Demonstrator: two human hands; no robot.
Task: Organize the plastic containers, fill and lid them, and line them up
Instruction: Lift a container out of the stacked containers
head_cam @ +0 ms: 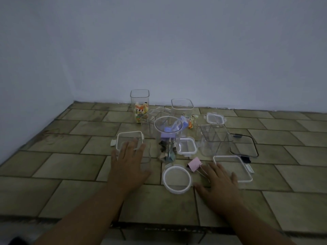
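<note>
Several clear plastic containers stand on a tiled surface. A tall square one (pixel 139 105) at the back holds colourful items. A round jar (pixel 168 137) in the middle holds binder clips. My left hand (pixel 130 163) reaches forward with straight fingers over a square container with a white-rimmed lid (pixel 130 138). My right hand (pixel 219 183) lies flat with spread fingers beside a pink binder clip (pixel 194 164). A round white-rimmed lid (pixel 177 179) lies between my hands, a square lid (pixel 232 168) by my right hand.
A divided clear container (pixel 215 138) stands right of the jar, a black-rimmed lid (pixel 245 145) beyond it. More lids (pixel 187 145) (pixel 215 118) and an open square container (pixel 182 106) lie toward the blue wall. The surface's front edge runs below my forearms.
</note>
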